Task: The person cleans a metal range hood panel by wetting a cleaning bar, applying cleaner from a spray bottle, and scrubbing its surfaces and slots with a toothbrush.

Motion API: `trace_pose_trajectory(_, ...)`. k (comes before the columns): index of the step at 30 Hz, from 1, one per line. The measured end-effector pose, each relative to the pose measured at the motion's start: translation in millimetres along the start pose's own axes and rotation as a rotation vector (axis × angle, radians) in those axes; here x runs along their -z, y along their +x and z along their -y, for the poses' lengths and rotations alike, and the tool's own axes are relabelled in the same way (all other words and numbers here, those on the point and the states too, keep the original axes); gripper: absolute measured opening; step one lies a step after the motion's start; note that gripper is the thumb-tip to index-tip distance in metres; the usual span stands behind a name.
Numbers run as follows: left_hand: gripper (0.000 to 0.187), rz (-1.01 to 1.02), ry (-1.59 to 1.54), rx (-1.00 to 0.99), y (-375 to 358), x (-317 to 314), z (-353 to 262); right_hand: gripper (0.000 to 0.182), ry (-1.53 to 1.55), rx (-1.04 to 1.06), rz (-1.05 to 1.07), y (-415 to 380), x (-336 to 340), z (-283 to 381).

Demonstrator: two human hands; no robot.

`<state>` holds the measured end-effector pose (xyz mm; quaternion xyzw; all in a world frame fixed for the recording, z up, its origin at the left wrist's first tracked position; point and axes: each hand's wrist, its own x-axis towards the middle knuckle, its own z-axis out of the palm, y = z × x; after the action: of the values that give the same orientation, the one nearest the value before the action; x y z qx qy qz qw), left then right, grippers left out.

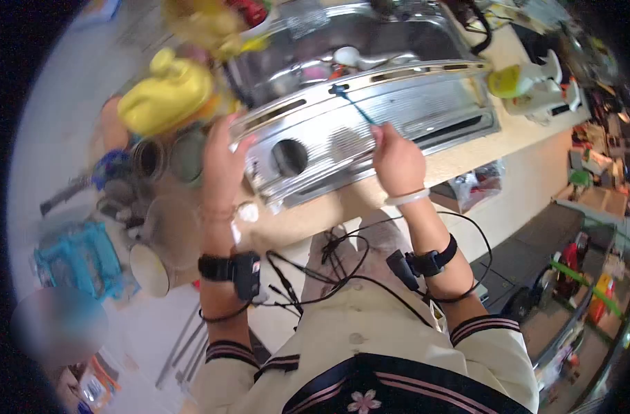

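A long ribbed metal panel (391, 114) with a round hole and slots along its upper edge lies across the front of the sink (411, 38). My left hand (222, 159) is closed around the panel's left end, its thumb on the near side. In my right hand (400, 165), a thin blue-green stick-like tool (360, 109), perhaps a small brush, is pinched between the fingers. The tool's far tip meets a slot near the middle of the panel's upper edge. Blur hides what kind of tip it has.
Left of the sink stand a yellow jug (166, 96) and several jars and bowls. A spray bottle (525, 79) lies on the counter (460, 155) at the right. Dishes sit in the sink. Black cables (342, 276) hang between my arms. A blue plastic basket (80, 259) is at lower left.
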<state>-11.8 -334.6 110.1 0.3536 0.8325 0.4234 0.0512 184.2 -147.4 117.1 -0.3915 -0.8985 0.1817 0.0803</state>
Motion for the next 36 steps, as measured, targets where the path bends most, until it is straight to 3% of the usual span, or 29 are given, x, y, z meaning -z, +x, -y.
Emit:
trace_pose_trajectory(4, 0.045, 0.101, 0.549, -0.096, 11.6, 0.5, -42.8, 0.035, -0.177, -0.289, -0.102, 33.3, 28.3, -110.2)
trace_pose_trajectory(7, 0.053, 0.152, 0.524, -0.299, 30.6, -42.3, -92.8, 0.04, -0.156, -0.477, -0.162, 57.2, 51.8, -173.3)
trace_pose_trajectory(11, 0.056, 0.174, 0.432, -0.45, 70.6, -135.8, -137.3, 0.039, -0.074, -0.405, -0.213, 89.9, 50.1, -192.8)
trace_pose_trajectory(13, 0.054, 0.205, 0.447, -0.37, 89.1, -178.6, -148.0, 0.036, -0.05, -0.375, -0.185, 102.0, 40.1, -185.8)
trace_pose_trajectory(15, 0.053, 0.216, 0.515, -0.342, 97.6, -201.7, -151.2, 0.033, -0.105, -0.209, -0.077, 88.4, 26.7, -170.1)
trace_pose_trajectory(17, 0.053, 0.22, 0.632, -0.368, 101.4, -219.8, -150.5, 0.031, -0.087, -0.251, -0.071, 95.2, 34.2, -186.9)
trace_pose_trajectory(19, 0.048, 0.159, 0.62, -0.395, 98.1, -223.8, -151.8, 0.029, -0.071, -0.322, -0.075, 111.8, 49.4, -210.8)
trace_pose_trajectory(21, 0.046, 0.164, 0.611, -0.377, 99.2, -223.1, -154.6, 0.027, -0.012, -0.203, -0.076, 109.2, 48.3, -205.7)
trace_pose_trajectory(23, 0.045, 0.171, 0.622, -0.348, 99.7, -226.0, -155.8, 0.024, -0.081, -0.136, 0.139, 100.3, 55.2, -184.0)
trace_pose_trajectory(24, 0.045, 0.189, 0.604, -0.334, 100.0, -226.1, -155.8, 0.022, -0.083, -0.072, 0.039, 102.6, 51.1, -202.3)
trace_pose_trajectory(25, 0.046, 0.208, 0.59, -0.321, 100.0, -225.9, -155.7, 0.02, -0.046, -0.102, -0.046, 110.5, 52.3, -218.1)
trace_pose_trajectory(27, 0.046, 0.193, 0.593, -0.323, 99.5, -225.5, -156.9, 0.02, -0.096, -0.32, 0.041, 125.8, 59.4, -225.7)
trace_pose_trajectory(28, 0.046, 0.186, 0.593, -0.325, 99.3, -225.8, -158.3, 0.021, -0.105, -0.175, 0.033, 115.0, 49.9, -225.5)
trace_pose_trajectory(29, 0.044, 0.191, 0.614, -0.306, 99.4, -225.9, -158.8, 0.022, -0.091, 0.098, -0.005, 102.6, 45.3, -221.3)
trace_pose_trajectory(31, 0.039, 0.208, 0.64, -0.271, 98.6, -228.4, -160.0, 0.024, -0.142, 0.091, 0.04, 111.2, 59.5, -221.7)
trace_pose_trajectory(34, 0.039, 0.148, 0.657, -0.34, 100.9, -228.5, -157.8, 0.027, -0.174, -0.097, -0.001, 135.7, 69.9, -247.0)
trace_pose_trajectory(36, 0.04, 0.176, 0.663, -0.298, 101.0, -228.6, -156.6, 0.028, -0.122, 0.044, 0.051, 116.0, 60.2, -224.1)
